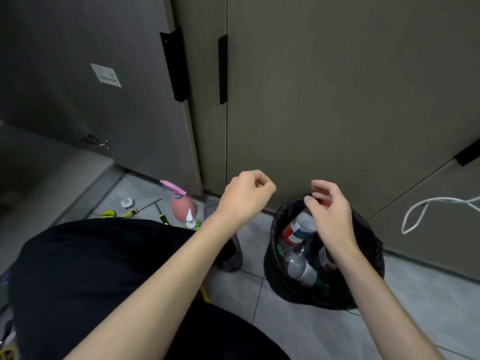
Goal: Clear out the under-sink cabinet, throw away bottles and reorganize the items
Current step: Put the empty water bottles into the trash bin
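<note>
Grey tiled floor [298, 331] with dark cabinet doors behind it; landmark is the bin [368, 245], black-lined, standing on the tiles just in front of the closed doors [324, 100].

Your right hand [331, 216] hangs over the bin mouth, fingers loosely curled, thumb and fingertips near each other. Can't tell if it pinches anything; a bit of red shows just behind the fingers but it's blurred. Your left hand [245, 194] is left of the bin, above the floor, fingers curled in, holding nothing visible.

Inside the bin: bottles [302, 271], clear plastic with grey labels, plus one with a red and white label [296, 231] nearer the rim, lying tilted on each other.

Left of the bin, past your left forearm, loose items on the floor: a pink rounded bottle [181, 207] with a pink strip [172, 187] at its top, a small white-nozzled bottle [190, 220] touching its front, a yellow-handled screwdriver [141, 208], a second dark-handled one [161, 215] beside it, a yellow and black tape measure [107, 213], a small white cap [127, 202].

Far left of the bin, one cabinet door [78, 74] stands open with a white sticker [106, 75] on it. Right of the bin, a white cord [428, 209] loops against the lower cabinet front.

Your dark-clothed knee [91, 268] fills the lower left.
</note>
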Action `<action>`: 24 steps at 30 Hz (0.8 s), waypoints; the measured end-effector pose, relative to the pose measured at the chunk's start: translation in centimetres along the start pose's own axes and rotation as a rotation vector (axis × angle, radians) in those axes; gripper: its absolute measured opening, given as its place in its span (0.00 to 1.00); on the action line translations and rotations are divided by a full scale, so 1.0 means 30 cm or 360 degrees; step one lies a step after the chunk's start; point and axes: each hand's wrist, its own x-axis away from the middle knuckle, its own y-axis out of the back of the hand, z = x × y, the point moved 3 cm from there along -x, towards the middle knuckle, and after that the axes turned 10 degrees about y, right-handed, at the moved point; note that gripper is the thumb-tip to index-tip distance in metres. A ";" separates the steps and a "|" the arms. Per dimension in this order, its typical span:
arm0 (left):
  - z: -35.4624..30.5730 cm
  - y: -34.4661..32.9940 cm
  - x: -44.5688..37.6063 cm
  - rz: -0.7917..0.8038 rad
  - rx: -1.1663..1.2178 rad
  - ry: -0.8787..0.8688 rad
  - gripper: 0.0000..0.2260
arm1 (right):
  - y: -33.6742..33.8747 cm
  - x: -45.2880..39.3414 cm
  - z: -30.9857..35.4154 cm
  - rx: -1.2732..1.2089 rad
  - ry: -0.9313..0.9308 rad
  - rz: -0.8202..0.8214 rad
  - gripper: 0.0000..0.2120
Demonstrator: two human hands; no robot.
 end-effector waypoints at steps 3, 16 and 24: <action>-0.010 0.224 0.020 -0.0239 -0.0261 -0.0017 0.08 | -0.151 -0.073 0.160 -0.0065 0.0159 0.0281 0.12; 0.469 1.172 0.182 -0.0839 -0.0727 0.0673 0.13 | -1.156 -0.107 1.017 0.0458 0.1000 0.1450 0.06; 1.101 1.142 0.265 -0.0781 -0.0462 0.1194 0.12 | -1.601 0.081 0.859 0.1160 0.1149 0.1915 0.12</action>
